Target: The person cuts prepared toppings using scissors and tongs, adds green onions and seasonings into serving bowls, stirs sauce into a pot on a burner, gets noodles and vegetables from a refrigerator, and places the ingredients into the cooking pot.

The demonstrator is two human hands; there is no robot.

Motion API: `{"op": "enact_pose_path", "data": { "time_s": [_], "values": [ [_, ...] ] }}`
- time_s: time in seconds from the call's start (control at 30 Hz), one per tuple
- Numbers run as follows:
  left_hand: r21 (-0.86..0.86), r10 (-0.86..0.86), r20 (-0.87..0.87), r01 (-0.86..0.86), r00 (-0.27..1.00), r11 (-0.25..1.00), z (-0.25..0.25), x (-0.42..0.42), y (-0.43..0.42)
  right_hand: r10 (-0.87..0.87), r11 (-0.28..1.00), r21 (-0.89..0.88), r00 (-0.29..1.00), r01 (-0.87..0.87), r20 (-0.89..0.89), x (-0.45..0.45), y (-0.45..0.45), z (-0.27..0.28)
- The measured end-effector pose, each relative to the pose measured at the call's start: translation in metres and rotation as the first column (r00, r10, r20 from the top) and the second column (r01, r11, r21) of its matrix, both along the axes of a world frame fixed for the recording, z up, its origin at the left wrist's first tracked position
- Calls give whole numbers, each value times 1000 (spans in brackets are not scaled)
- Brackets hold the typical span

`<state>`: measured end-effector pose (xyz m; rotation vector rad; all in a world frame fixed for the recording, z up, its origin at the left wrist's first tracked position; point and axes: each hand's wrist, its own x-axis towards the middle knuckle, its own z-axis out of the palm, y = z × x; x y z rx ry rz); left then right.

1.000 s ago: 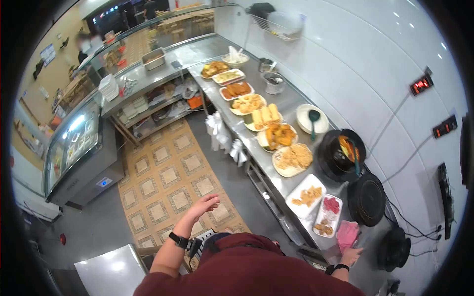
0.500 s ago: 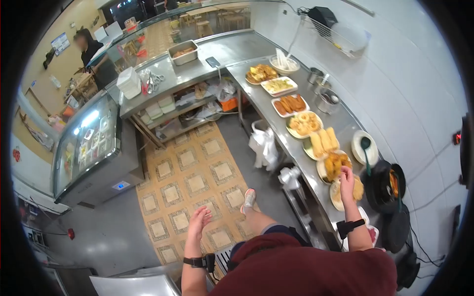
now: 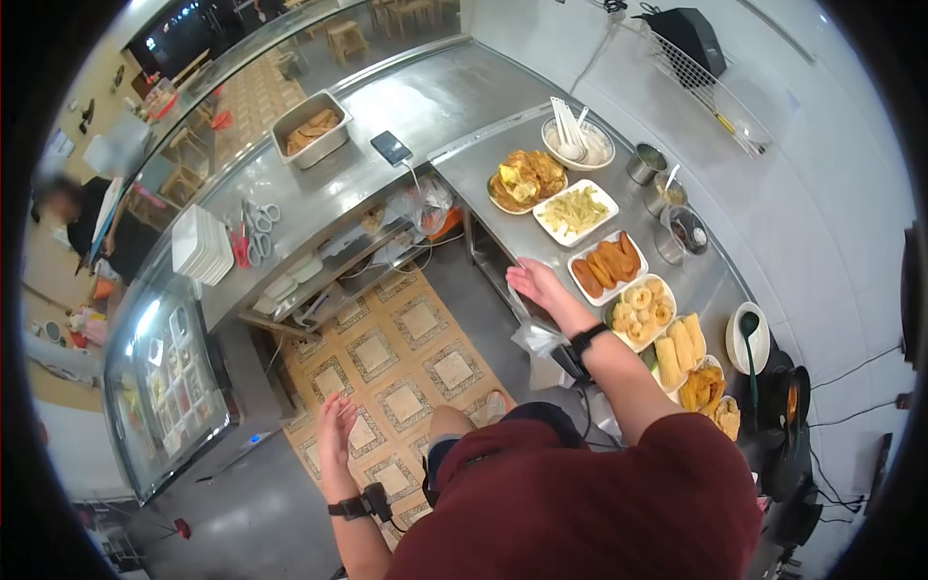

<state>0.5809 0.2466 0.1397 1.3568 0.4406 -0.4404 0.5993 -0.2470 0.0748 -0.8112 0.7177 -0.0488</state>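
My left hand (image 3: 335,427) hangs over the patterned floor, fingers apart, with nothing in it. My right hand (image 3: 537,283) is at the edge of the steel counter, its fingers loosely stretched to the left and holding nothing visible. Nearest to it is a white tray of browned, elongated pieces (image 3: 609,265). Below its wrist hangs a white plastic bag (image 3: 539,340). Beyond are a tray of pale green strips (image 3: 574,213), a plate of golden fried food (image 3: 530,178) and a bowl of white spoons (image 3: 580,140). Nearer me lie yellow rolls (image 3: 680,350) and pale round pieces (image 3: 641,310).
Metal canisters (image 3: 669,193) line the wall side. The far counter holds a steel pan of brown slices (image 3: 314,132), a phone (image 3: 391,148) on a cable, scissors (image 3: 259,230) and stacked white trays (image 3: 202,244). A glass display case (image 3: 174,358) stands left; another person (image 3: 97,217) is beyond.
I have moved forward towards the far counter. My right hand has gone from beside the fried food at the near end to beside the tray of browned pieces. My left hand stays empty.
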Motion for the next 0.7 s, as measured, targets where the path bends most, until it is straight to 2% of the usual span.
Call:
{"op": "enact_pose_path", "data": {
  "time_s": [0.07,0.1,0.17,0.23,0.37,0.4,0.47,0.57,0.6,0.7],
  "values": [
    [-13,35,-50,-36,998,999,-9,35,11,-158,981,101,983,167,-90,73,-21,-44],
    [-16,63,-73,-64,995,998,-15,50,19,-239,968,57,968,244,-80,100,-32,-63],
    [-42,81,-123,-87,989,995,-31,89,33,-376,926,-16,925,376,-48,140,-56,-90],
    [-45,85,-163,-93,983,995,-39,134,40,-507,859,-27,856,512,99,170,-65,-94],
    [-101,72,-118,-84,990,991,-54,242,52,-565,803,-181,822,568,74,194,-61,-97],
    [-106,68,-132,-82,989,991,-53,271,52,-584,798,-179,812,576,9,198,-63,-99],
    [-86,-5,-118,-5,993,996,-46,324,43,-619,783,-164,777,600,-114,219,-69,-102],
    [-33,-148,-80,145,986,989,-38,399,29,-700,714,-269,674,647,-236,246,-66,-86],
    [-19,-186,-80,185,979,983,-37,422,21,-695,719,-220,679,660,-236,244,-88,-120],
    [-25,-247,-53,246,968,969,-30,482,-12,-721,692,-230,672,684,-169,243,-80,-107]
  ]
}}
